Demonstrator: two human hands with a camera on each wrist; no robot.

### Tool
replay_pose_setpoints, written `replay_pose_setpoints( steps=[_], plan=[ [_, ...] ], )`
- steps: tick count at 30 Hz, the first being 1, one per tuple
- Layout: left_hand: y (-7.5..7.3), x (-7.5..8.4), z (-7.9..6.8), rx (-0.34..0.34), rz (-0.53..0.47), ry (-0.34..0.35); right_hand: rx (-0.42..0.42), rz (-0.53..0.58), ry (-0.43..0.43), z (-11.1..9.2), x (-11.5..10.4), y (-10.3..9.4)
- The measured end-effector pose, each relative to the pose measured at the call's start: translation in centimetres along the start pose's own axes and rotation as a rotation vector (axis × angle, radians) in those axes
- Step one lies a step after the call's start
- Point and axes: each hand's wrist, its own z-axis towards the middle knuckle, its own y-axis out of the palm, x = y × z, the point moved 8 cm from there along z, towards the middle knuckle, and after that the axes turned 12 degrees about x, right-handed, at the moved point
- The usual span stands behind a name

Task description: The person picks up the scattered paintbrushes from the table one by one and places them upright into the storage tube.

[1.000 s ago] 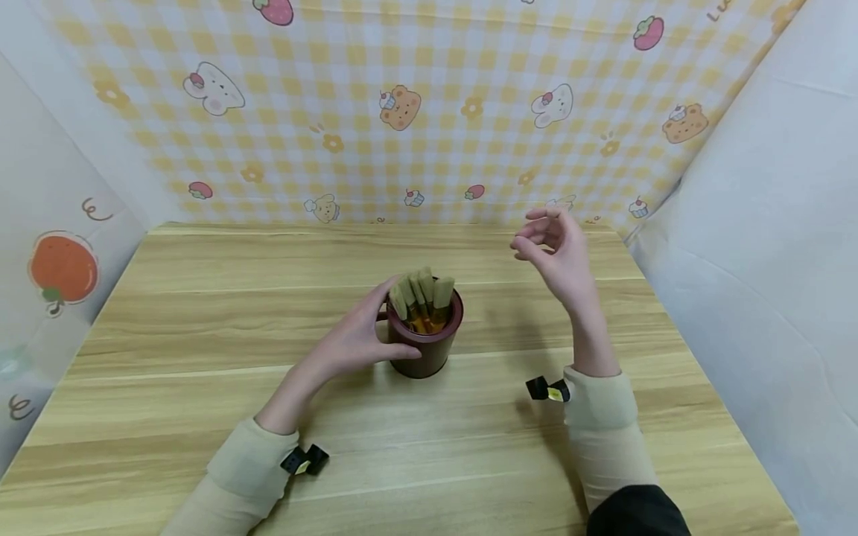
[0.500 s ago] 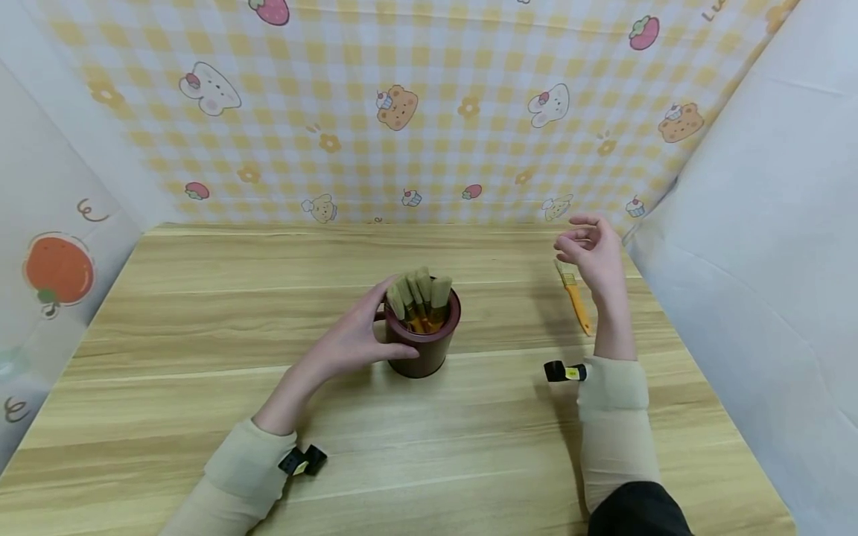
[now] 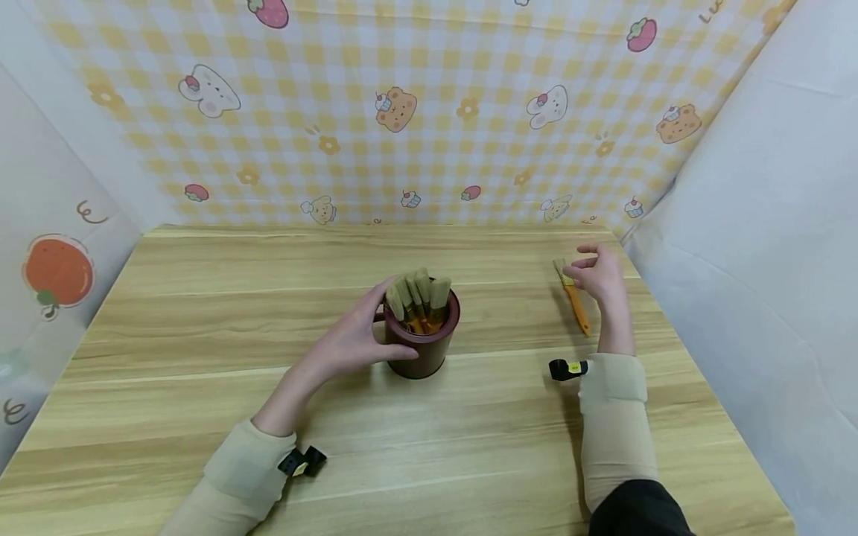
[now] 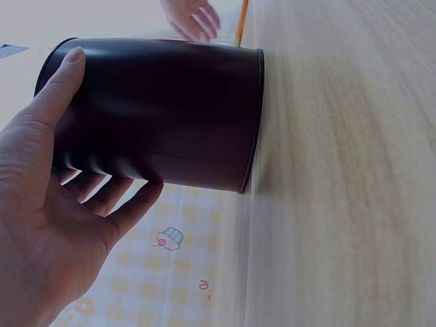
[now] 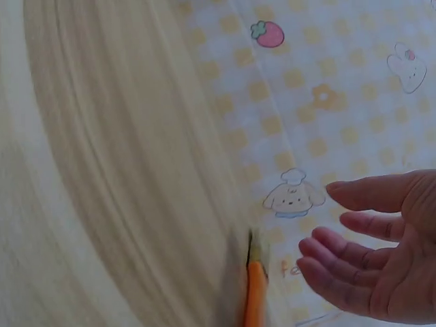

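My left hand (image 3: pixel 355 339) grips a dark brown cup (image 3: pixel 429 356) standing upright on the table, thumb across its near side and fingers round the far side. Several paintbrushes (image 3: pixel 418 294) stand in it with pale bristles up; their lower handles are hidden inside. Seen from the left wrist, the cup (image 4: pixel 163 112) lies between thumb and fingers. Over the right part of the table, my right hand (image 3: pixel 601 275) holds nothing, its fingers loosely bent. Just left of it lies a single paintbrush (image 3: pixel 578 307) with an orange handle. In the right wrist view that paintbrush (image 5: pixel 255 289) is beside the fingers.
The wood-grain table (image 3: pixel 201 298) meets a yellow checked cloth (image 3: pixel 442 141) with cartoon prints along its back edge. White sheeting (image 3: pixel 757 246) hangs on the right side, and a printed sheet (image 3: pixel 60 186) on the left.
My right hand has moved right, then lowered beside the paintbrush, which came into view as the hand shifted off it. The left hand and cup have stayed in place.
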Motion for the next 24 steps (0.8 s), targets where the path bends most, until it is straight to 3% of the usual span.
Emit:
replay_pose_setpoints(
  steps=[5,13,24],
  plan=[
    [0.0,0.0,-0.1,0.005,0.009,-0.01,-0.078,-0.12,0.043,0.3,1.7,0.5],
    [-0.2,-0.1,-0.2,0.014,0.039,-0.026,-0.108,-0.171,0.102,0.6,3.5,1.1],
    [-0.1,0.0,-0.2,0.015,0.037,-0.022,-0.152,-0.244,0.049,0.9,4.4,1.7]
  ],
)
